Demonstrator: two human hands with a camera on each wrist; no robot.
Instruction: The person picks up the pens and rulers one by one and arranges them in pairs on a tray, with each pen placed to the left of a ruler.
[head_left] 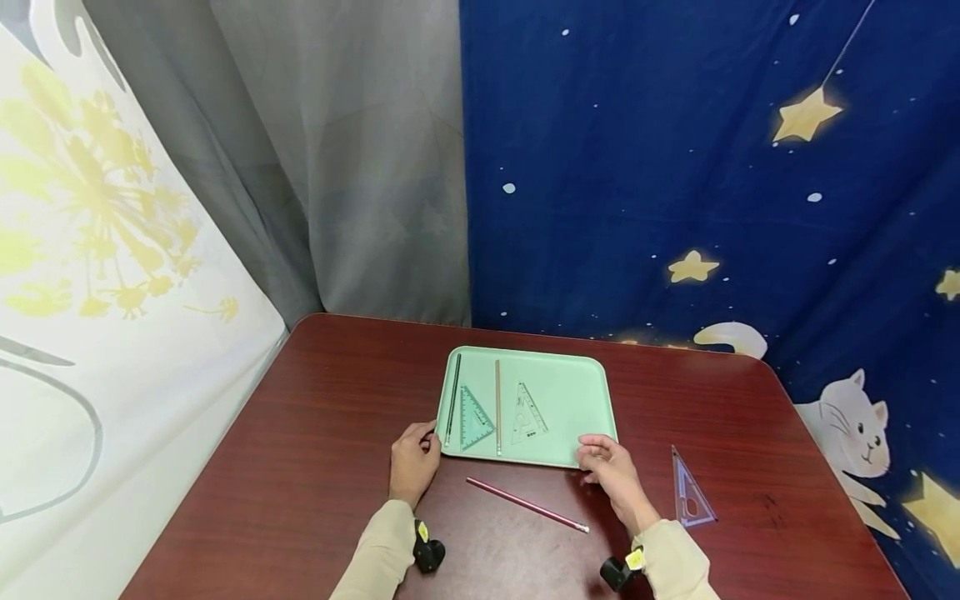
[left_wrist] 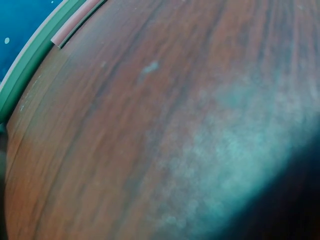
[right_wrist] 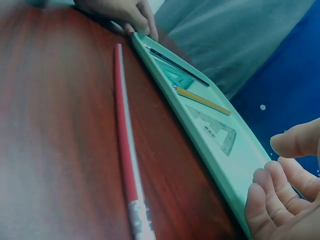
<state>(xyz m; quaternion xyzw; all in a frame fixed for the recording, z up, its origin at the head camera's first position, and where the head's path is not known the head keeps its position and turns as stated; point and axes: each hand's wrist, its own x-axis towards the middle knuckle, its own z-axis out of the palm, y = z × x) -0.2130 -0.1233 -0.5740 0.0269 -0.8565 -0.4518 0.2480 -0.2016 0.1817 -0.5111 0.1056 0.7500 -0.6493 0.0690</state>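
A light green tray [head_left: 573, 408] lies on the table. On it from left to right are a black pencil [head_left: 453, 400], a teal set square [head_left: 474, 419], a yellow-brown pencil [head_left: 498, 408] and a clear set square [head_left: 527, 415]. My left hand [head_left: 414, 465] grips the tray's near left corner, seen also at the top of the right wrist view. At the near right corner is my right hand [head_left: 609, 473], its fingertips [right_wrist: 256, 192] by the rim and thumb held apart, pinching nothing. Between my wrists a red pencil [head_left: 527, 504] slants across the table.
A purple set square [head_left: 692, 493] lies on the brown table [head_left: 330, 400], right of my right hand. Behind the table hang a grey curtain [head_left: 382, 167] and a blue curtain with stars [head_left: 600, 167]. A white patterned cloth [head_left: 112, 350] covers the left side.
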